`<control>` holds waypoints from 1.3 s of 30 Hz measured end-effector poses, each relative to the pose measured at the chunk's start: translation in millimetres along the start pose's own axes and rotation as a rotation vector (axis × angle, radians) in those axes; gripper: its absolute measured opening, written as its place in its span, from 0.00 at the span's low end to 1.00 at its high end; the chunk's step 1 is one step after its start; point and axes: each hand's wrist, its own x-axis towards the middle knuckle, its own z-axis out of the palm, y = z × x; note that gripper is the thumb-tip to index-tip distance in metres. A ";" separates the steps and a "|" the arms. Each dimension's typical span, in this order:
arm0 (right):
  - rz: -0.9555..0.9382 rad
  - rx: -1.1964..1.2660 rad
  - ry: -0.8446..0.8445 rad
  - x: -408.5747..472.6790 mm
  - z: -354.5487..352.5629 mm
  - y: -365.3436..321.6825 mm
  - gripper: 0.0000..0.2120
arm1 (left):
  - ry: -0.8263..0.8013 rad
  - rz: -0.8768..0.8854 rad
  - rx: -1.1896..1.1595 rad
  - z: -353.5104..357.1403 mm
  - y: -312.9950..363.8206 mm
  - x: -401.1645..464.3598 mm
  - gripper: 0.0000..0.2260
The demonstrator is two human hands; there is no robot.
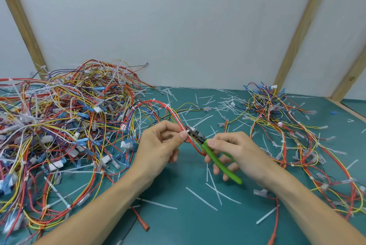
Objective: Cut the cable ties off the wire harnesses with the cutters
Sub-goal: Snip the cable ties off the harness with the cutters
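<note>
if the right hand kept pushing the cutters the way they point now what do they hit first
Most likely the white cable tie on the harness that the left hand pinches: the cutters in the right hand point up-left with their tip right at it. Whether the blades already touch it is unclear.

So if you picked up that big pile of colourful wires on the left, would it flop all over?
Probably. The big tangled pile of red, yellow and blue wires is made of thin looping strands, so it would likely droop. The strands cross everywhere, so they would likely lift as one clump, snagging. It looks light for its size.
</note>
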 end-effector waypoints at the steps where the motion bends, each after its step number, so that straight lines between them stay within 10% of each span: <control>1: -0.005 -0.003 0.002 0.0 0.8 0.2 0.21 | 0.000 0.000 -0.002 -0.1 -0.3 -0.1 0.11; 39: -0.127 -0.248 0.147 -3.1 9.0 6.0 0.13 | 0.009 0.021 0.036 0.7 -0.8 -1.5 0.08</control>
